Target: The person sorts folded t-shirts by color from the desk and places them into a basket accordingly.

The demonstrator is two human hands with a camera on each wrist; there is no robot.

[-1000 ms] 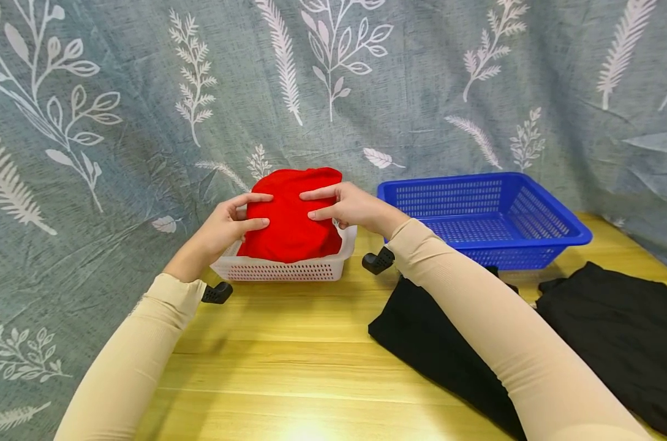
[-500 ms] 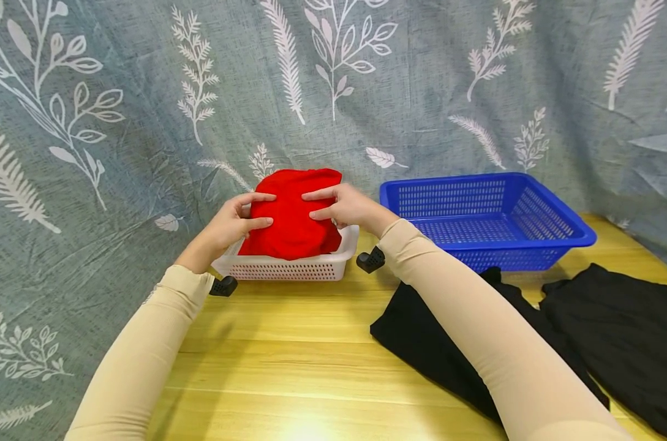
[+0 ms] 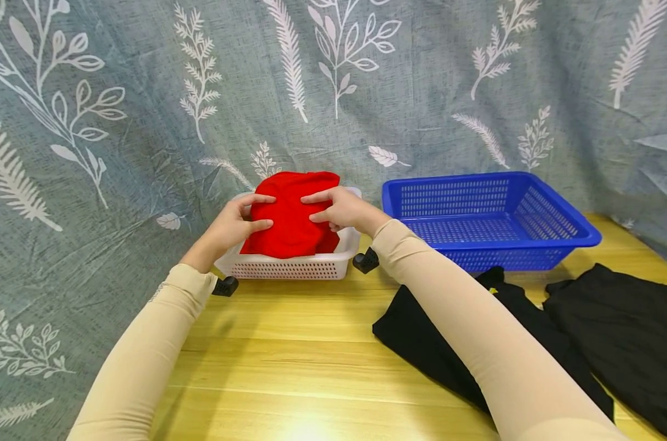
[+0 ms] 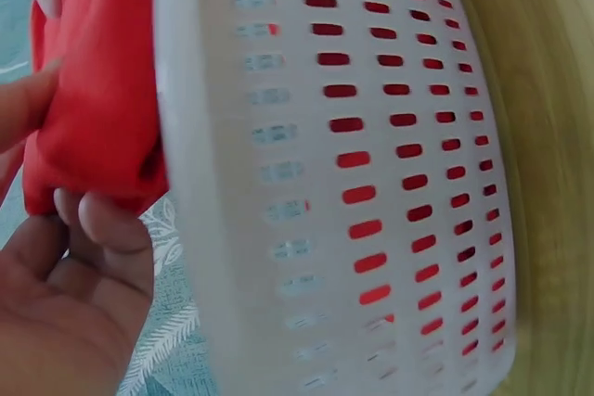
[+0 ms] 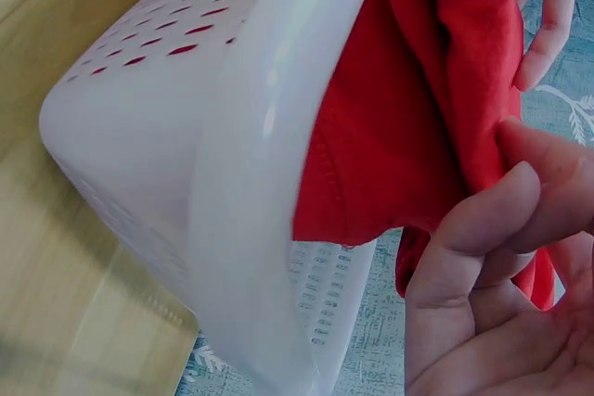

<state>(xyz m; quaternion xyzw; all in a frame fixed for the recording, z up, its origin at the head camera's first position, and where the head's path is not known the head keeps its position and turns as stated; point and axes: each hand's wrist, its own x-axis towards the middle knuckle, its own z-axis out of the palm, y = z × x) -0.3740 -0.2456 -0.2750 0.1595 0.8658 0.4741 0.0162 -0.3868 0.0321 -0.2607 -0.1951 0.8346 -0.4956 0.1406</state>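
Observation:
A folded red cloth garment lies in and above the white perforated basket at the back of the table. On its left side my left hand grips it, thumb and a finger on top; in the left wrist view the other fingers curl underneath the red fabric. From the right, my right hand holds the same garment. The right wrist view shows that hand's fingers bent around a fold, with a lower part of the cloth inside the basket rim.
A blue perforated basket stands to the right of the white one. Black garments lie spread on the wooden table at the right, partly under my right forearm. A patterned curtain hangs behind the baskets.
Both hands and the red garment have sunk very slightly toward the white basket. The view has shifted a little; both baskets and the black garments stay in place.

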